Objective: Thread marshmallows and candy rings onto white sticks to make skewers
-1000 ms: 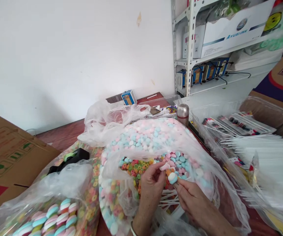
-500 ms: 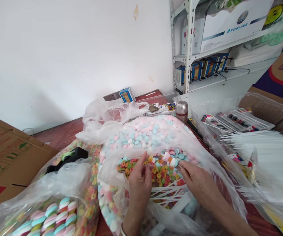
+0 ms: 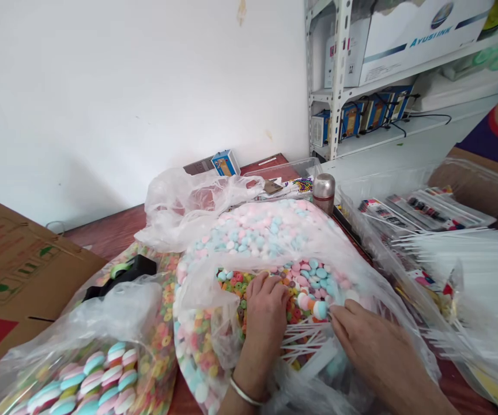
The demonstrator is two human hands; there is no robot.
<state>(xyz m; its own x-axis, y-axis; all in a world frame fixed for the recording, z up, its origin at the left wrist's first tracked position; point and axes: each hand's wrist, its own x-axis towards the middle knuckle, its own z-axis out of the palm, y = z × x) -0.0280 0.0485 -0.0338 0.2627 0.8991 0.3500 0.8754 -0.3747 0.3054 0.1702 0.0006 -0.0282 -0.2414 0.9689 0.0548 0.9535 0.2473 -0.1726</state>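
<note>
My left hand (image 3: 268, 311) reaches down into colourful ring-shaped candies (image 3: 238, 283), with bent fingers close together and fingertips hidden among them. In a pinch, my right hand (image 3: 361, 328) holds one end of a candy skewer (image 3: 313, 304), a short row of pink, orange, white and blue pieces. Its stick is mostly hidden. Round pink and blue candies (image 3: 318, 274) lie just behind the skewer. White sticks (image 3: 303, 340) rest in front of the rings, between my hands. A clear plastic bag (image 3: 206, 271) surrounds this spot, full of pastel candies.
A bag of striped stacked candies (image 3: 102, 380) lies left, below a black tape dispenser (image 3: 123, 274). Cardboard boxes (image 3: 24, 276) stand at both sides. On the right, a clear bin (image 3: 387, 253) holds packets beside many white sticks (image 3: 482, 276). A metal flask (image 3: 323, 193) stands behind.
My left hand has turned over and dipped into the ring candies. My right hand has moved slightly down and right with the skewer. The view has shifted a little.
</note>
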